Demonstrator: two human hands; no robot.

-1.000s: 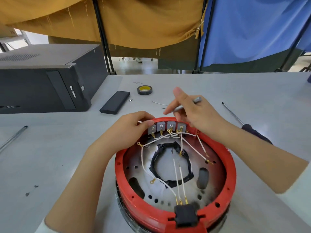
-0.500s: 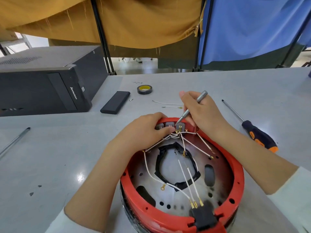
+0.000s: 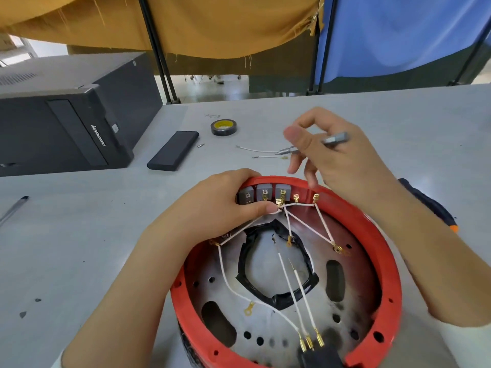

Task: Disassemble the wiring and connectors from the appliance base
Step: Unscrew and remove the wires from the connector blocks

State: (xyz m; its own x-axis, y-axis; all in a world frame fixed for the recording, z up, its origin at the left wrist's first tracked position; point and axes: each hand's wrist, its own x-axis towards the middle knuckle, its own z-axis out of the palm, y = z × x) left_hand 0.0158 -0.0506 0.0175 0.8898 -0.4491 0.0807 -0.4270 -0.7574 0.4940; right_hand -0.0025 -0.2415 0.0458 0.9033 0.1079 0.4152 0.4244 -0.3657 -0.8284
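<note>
The red round appliance base [image 3: 382, 264] lies upside down on the table before me, its metal plate showing. White wires [image 3: 305, 221] with brass terminals run from grey connector blocks [image 3: 264, 192] at the far rim to a black plug [image 3: 320, 357] at the near rim. My left hand [image 3: 220, 205] grips the far rim and its thumb presses on the wire bundle by the blocks. My right hand [image 3: 337, 158] hovers above the far rim and holds a thin silver screwdriver [image 3: 333, 140], tip pointing left.
A black computer case [image 3: 66, 123] stands at the left. A flat black box [image 3: 174, 154], a tape roll [image 3: 223, 127] and two loose white wires [image 3: 261, 152] lie beyond the base. An orange-handled screwdriver [image 3: 438, 211] lies behind my right forearm. A pen [image 3: 13, 209] lies at the far left.
My right hand has lifted the silver screwdriver off the connector terminals and turned it level above the rim. The left hand stays on the rim, thumb on the wires.
</note>
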